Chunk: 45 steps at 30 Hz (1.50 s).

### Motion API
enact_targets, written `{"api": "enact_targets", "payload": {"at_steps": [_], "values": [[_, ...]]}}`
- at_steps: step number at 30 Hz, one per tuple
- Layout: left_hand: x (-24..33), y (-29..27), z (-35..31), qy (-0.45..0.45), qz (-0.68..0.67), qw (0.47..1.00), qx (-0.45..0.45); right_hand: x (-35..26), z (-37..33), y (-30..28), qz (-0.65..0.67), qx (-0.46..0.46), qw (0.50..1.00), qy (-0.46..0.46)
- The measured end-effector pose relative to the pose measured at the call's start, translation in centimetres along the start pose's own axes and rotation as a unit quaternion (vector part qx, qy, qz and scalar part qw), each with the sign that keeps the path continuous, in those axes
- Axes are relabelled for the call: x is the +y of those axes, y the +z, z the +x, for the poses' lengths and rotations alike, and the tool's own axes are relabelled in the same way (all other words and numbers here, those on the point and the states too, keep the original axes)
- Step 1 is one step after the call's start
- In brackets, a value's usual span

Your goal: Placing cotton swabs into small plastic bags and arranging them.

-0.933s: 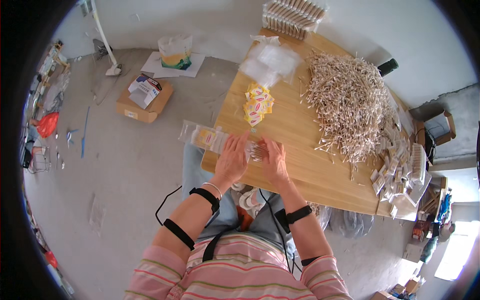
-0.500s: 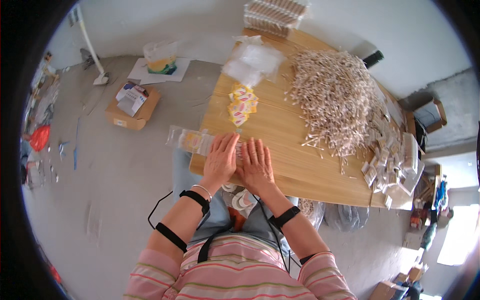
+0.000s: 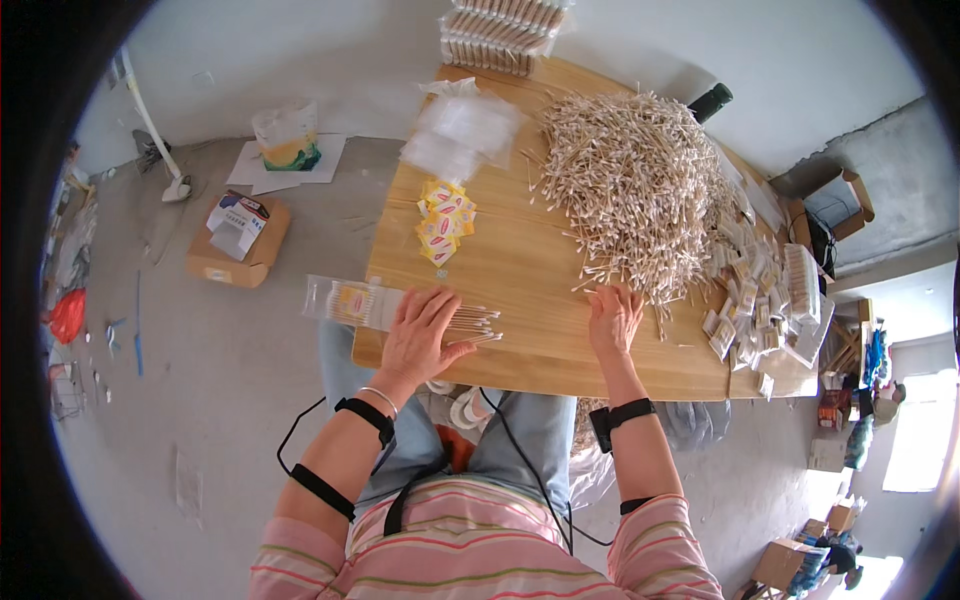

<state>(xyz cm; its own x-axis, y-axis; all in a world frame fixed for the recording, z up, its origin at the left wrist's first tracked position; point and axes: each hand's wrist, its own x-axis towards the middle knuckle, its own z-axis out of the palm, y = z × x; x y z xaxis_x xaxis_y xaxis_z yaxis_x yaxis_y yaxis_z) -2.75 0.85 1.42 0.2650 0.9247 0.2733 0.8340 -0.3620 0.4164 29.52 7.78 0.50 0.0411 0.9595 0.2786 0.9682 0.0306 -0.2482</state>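
My left hand [image 3: 420, 338] lies flat, fingers stretched, over a clear plastic bag [image 3: 380, 306] near the table's front left edge. Inside the bag's left part is a yellow and white card [image 3: 350, 302]. Cotton swabs [image 3: 474, 322] poke out beyond the hand's right side, their tips uneven. At the front edge of a big heap of loose cotton swabs [image 3: 640, 190], my right hand [image 3: 613, 318] rests with its fingers extended, touching the nearest ones. Whether it pinches any swab is too small to see.
Yellow and white cards [image 3: 443, 222] lie spread on the wooden table [image 3: 500, 260], below a stack of clear bags [image 3: 462, 130]. Packed swab bundles [image 3: 500, 35] are stacked at the back. Small packets [image 3: 745, 290] pile up at the right. A cardboard box [image 3: 240, 250] sits on the floor.
My right hand has left the bag beside my left hand and moved right to the swab heap. The swab ends it covered now show. My left hand stays on the bag.
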Motion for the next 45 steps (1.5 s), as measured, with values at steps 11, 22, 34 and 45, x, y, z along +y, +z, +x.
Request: {"api": "enact_targets", "payload": {"at_steps": [11,22,34,45], "values": [[-0.2,0.4,-0.2,0.016,-0.015,1.000,0.014,-11.0,-0.4,3.9,0.072,0.011,0.991,-0.115],[0.3,0.0,-0.1,-0.034,-0.057,0.997,0.048,-13.7,-1.2,2.5,0.254,-0.044,0.962,-0.090],[0.0,0.3,0.0,-0.018,-0.019,0.999,0.017,-12.3,-2.7,0.6,0.218,-0.089,0.961,-0.147],[0.1,0.2,0.1,-0.020,-0.021,0.999,0.016,-12.0,-0.4,1.6,0.193,-0.051,0.969,-0.147]]}}
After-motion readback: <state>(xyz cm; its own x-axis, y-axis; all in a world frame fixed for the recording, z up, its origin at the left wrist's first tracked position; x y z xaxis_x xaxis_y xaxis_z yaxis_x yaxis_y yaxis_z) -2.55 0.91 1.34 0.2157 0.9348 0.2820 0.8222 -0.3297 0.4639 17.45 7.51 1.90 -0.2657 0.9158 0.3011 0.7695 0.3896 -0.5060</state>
